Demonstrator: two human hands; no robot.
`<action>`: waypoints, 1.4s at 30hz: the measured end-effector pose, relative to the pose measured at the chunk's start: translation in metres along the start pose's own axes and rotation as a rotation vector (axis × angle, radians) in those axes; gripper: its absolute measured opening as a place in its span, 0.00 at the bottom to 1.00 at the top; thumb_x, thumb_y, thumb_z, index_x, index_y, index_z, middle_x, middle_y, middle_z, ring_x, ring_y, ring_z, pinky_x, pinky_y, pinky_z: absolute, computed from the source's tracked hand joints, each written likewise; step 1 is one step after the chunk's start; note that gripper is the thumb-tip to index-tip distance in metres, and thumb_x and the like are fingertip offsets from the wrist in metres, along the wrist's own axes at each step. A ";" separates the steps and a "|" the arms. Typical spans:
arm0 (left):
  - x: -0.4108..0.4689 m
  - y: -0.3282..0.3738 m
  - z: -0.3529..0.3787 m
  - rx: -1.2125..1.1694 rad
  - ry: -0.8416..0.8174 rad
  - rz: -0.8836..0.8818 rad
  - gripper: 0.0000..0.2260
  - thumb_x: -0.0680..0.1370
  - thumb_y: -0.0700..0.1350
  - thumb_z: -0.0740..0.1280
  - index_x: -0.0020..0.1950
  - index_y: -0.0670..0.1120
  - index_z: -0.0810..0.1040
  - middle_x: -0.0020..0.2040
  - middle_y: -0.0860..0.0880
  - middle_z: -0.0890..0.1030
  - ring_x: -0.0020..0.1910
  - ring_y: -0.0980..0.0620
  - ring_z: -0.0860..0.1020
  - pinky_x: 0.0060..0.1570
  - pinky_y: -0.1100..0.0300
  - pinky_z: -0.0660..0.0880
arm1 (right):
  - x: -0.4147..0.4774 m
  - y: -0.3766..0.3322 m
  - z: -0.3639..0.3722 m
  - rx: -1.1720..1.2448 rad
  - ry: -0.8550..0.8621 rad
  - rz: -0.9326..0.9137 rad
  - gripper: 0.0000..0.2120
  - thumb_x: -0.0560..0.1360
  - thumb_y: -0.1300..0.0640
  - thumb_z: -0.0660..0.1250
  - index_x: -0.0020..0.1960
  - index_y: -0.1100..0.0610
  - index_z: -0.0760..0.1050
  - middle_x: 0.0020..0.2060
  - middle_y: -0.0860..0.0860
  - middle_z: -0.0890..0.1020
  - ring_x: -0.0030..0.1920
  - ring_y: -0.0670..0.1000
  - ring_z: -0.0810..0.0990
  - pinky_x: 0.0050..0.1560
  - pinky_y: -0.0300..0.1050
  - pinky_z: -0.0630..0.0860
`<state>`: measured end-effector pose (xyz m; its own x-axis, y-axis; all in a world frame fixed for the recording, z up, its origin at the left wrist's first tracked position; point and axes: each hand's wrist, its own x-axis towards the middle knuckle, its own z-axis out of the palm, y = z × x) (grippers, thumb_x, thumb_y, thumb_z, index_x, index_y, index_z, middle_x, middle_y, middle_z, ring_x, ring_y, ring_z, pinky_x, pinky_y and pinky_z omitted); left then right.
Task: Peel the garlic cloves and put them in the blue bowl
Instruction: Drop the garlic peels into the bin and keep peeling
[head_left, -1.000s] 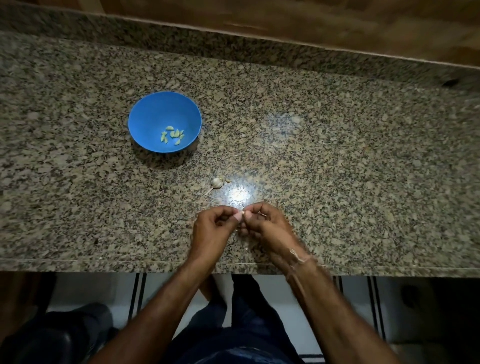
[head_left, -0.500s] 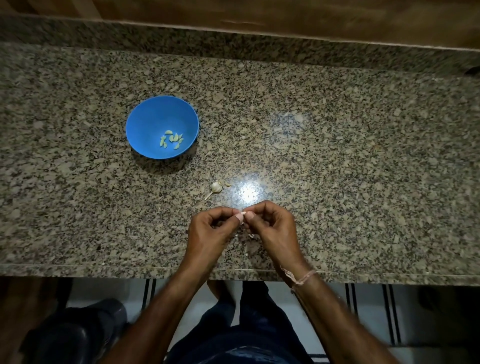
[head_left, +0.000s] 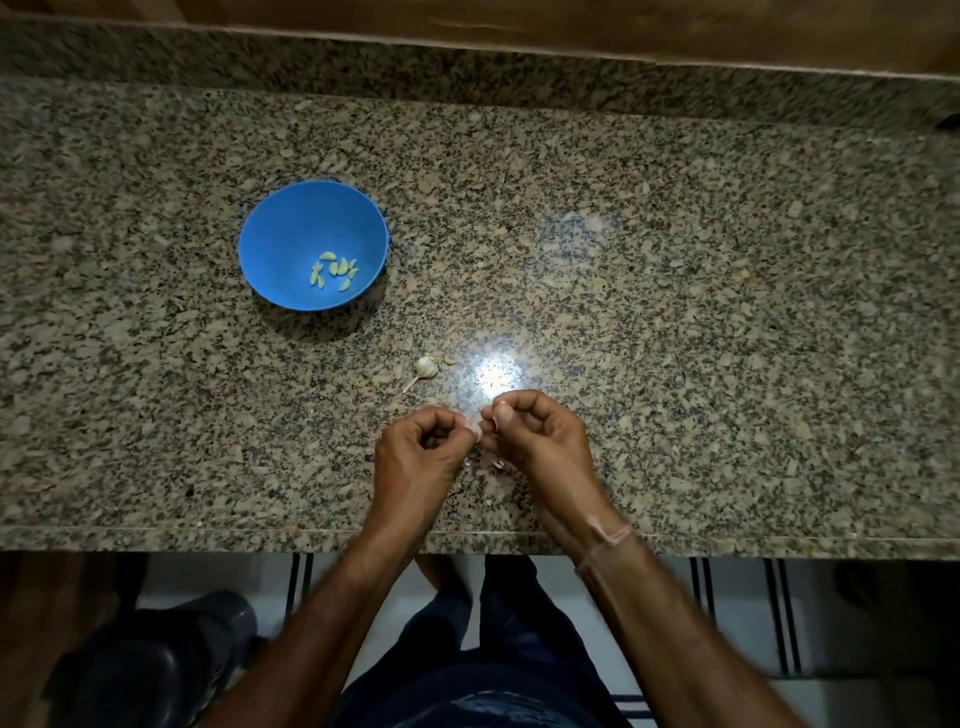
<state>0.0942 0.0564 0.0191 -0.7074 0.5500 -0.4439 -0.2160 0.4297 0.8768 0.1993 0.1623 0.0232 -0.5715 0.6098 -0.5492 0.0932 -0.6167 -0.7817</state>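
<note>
two hands (head_left: 415, 457) (head_left: 540, 441) meeting above the granite counter (head_left: 675, 312), close to its near edge, fingertips pinched together round one garlic clove (head_left: 474, 429). left thumb and forefinger curled tight on the clove's left end; right thumb and forefinger nipping at its right end, seemingly on a flap of skin (too small and pale to be sure). clove's long axis hard to read, probably running left to right between the two pinches. likely mid-peel, so next a pull of the right hand away along that line. loose skins (head_left: 488, 460) lying on the counter just under the hands. blue bowl (head_left: 291, 234) well apart toward the far left, holding several peeled cloves (head_left: 335, 270); nearer the left hand, so that hand better placed for the drop. remaining garlic bulb (head_left: 426, 366) with stalk resting between bowl and hands.
</note>
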 end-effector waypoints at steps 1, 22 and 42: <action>0.000 -0.003 0.001 0.011 0.013 -0.007 0.04 0.77 0.40 0.73 0.43 0.44 0.85 0.40 0.46 0.85 0.41 0.49 0.82 0.44 0.55 0.80 | 0.002 0.000 -0.001 0.109 0.004 0.053 0.05 0.80 0.66 0.68 0.55 0.63 0.79 0.49 0.57 0.87 0.48 0.53 0.86 0.49 0.45 0.84; 0.013 0.003 -0.006 0.493 0.071 0.405 0.04 0.80 0.50 0.72 0.52 0.51 0.85 0.47 0.58 0.83 0.46 0.56 0.80 0.45 0.48 0.80 | 0.005 -0.007 -0.011 -0.160 -0.096 0.047 0.12 0.77 0.60 0.74 0.58 0.64 0.82 0.50 0.60 0.87 0.48 0.57 0.86 0.53 0.49 0.84; 0.010 -0.012 0.002 0.361 -0.208 0.251 0.11 0.88 0.46 0.58 0.47 0.45 0.70 0.37 0.50 0.71 0.35 0.54 0.67 0.36 0.59 0.65 | 0.015 0.018 0.005 -0.868 0.026 -0.452 0.12 0.83 0.57 0.66 0.41 0.56 0.72 0.31 0.43 0.71 0.31 0.42 0.68 0.32 0.32 0.63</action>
<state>0.0915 0.0580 0.0035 -0.5505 0.7841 -0.2864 0.2173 0.4659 0.8578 0.1884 0.1576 0.0022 -0.6835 0.7159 -0.1428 0.4434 0.2517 -0.8602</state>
